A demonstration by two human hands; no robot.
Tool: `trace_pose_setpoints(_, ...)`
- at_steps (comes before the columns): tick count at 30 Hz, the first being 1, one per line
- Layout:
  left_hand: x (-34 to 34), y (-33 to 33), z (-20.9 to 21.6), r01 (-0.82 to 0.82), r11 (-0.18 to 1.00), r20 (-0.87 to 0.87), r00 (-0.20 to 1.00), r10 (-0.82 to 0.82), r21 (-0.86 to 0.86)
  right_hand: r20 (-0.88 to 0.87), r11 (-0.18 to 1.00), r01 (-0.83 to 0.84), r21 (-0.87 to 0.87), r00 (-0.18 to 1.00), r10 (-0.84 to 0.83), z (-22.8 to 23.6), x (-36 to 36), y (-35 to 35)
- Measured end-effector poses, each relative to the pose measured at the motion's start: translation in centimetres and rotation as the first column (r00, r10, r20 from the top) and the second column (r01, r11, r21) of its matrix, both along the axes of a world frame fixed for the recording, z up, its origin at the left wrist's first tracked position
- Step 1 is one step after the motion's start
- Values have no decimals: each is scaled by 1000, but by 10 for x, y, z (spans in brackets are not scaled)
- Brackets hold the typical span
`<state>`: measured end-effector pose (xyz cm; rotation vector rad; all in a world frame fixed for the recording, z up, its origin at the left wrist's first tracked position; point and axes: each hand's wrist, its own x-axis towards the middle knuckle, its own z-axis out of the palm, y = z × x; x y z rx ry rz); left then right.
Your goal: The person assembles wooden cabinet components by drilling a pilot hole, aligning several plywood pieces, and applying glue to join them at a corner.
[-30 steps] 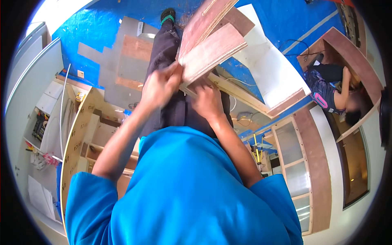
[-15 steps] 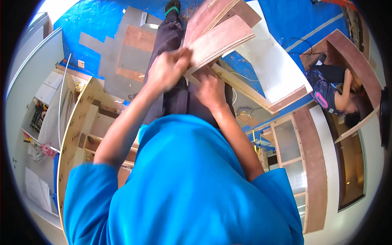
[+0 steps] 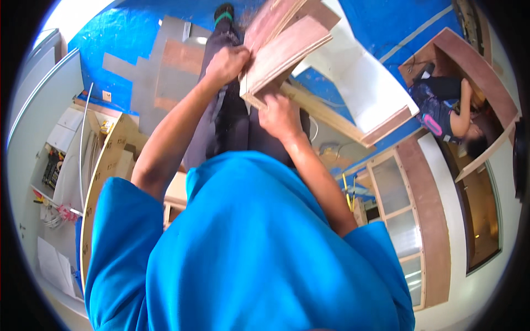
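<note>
A pale plywood panel (image 3: 287, 51) with layered edges lies over my legs at the top centre. My left hand (image 3: 227, 65) is closed at its left edge, the fingertips pressed against the wood. Below the panel's near corner, my right hand (image 3: 280, 117) is closed on a narrow plywood strip (image 3: 252, 100) that meets the panel's end. The right fingers are partly hidden under the panel. Reddish plywood boards (image 3: 270, 25) extend beyond it, and a long wooden rail (image 3: 323, 113) runs off to the right.
A white sheet (image 3: 364, 71) lies to the right on blue floor covering (image 3: 408, 22). A co-worker (image 3: 441, 113) lies inside a curved plywood cabinet (image 3: 480, 66) at the far right. A curved plywood piece (image 3: 105, 176) stands left, and a framed panel (image 3: 395, 187) lies right.
The strip's end has come up against the near end of the panel. My left hand has shifted slightly up and left along with the view; my right hand stays beneath the panel.
</note>
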<state>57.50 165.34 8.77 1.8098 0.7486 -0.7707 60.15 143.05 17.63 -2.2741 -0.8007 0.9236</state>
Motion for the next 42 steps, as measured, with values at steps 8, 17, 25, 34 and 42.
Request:
trace_pose_setpoints(8,45,-10,136,-108,990,-186,979,89,-95,28,997,47,-62,999,-46,-16,3,-1)
trace_pose_setpoints(17,46,-1,138,-61,991,-237,971,32,-115,-16,993,120,4,993,-120,-10,6,6)
trace_pose_setpoints(25,14,-4,-34,7,998,-103,995,0,61,-78,996,-5,-93,997,-2,3,7,5)
trace_pose_setpoints(34,-14,85,17,-683,518,-286,707,647,-516,-457,974,213,78,876,-155,84,92,-30)
trace_pose_setpoints(42,41,57,102,-371,495,13,790,613,-786,-936,836,542,87,330,-117,53,205,-97)
